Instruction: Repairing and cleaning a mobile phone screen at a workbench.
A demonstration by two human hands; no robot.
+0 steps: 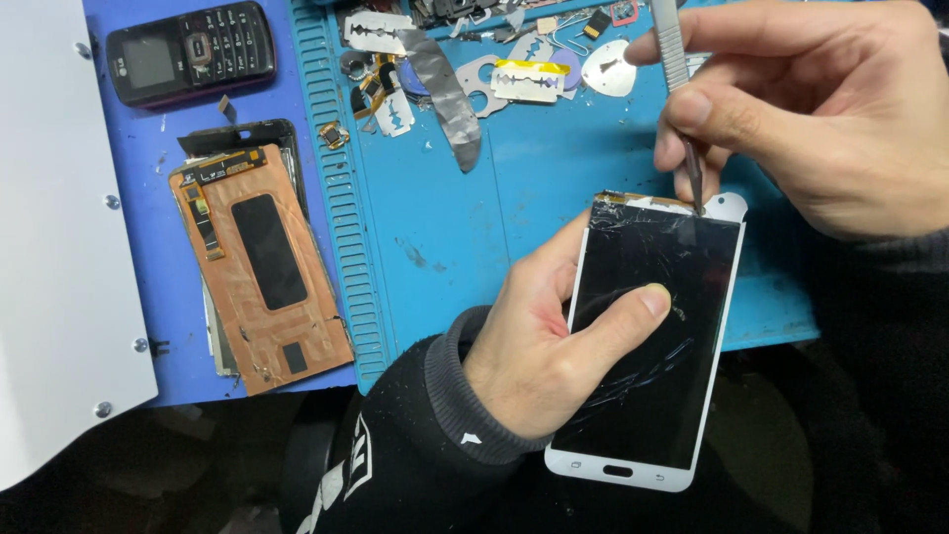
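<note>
**Cracked phone screen held while tweezers work its top edge**

The left hand grips a white-framed phone screen with cracked black glass, low in the view at about 5 o'clock from the centre. Its thumb lies flat across the glass and the other fingers are curled out of sight behind the panel, so the screen is pinched between them. The panel tilts slightly, its top toward 1 o'clock, and hangs over the near edge of the blue mat that covers the worktop.

The right hand comes in from 2 o'clock. Its thumb and forefinger are pressed together around metal tweezers, whose dark tip touches the top edge of the screen, seemingly at the seam between glass and frame.

At 9 o'clock a copper-coloured display back lies on the mat, and beyond it, at 10 o'clock, rests a black keypad phone. Razor blades and small metal scraps are scattered at 12 o'clock. A white panel runs down the left border.
</note>
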